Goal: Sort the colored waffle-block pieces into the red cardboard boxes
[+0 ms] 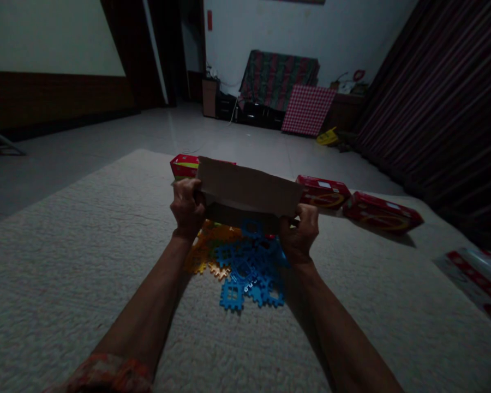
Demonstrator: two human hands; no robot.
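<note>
A brown cardboard box (249, 188) is held up in front of me, its flat side facing me and its lower part in shadow. My left hand (187, 208) is closed around the box's left edge. On the right edge my right hand (300, 233) grips it too, fingers curled. Directly below lies a pile of plastic interlocking building pieces: blue pieces (245, 267) in the middle and right, orange pieces (200, 248) on the left. The box hides the far part of the pile. Whether anything is still inside the box cannot be seen.
A pale textured mat (106, 262) covers the floor here. Behind the box stands a red carton (184, 165), partly hidden. Two more red cartons, one nearer (382, 213) and one beside it (323, 191), lie to the right. A red-and-white package (478, 284) rests at far right.
</note>
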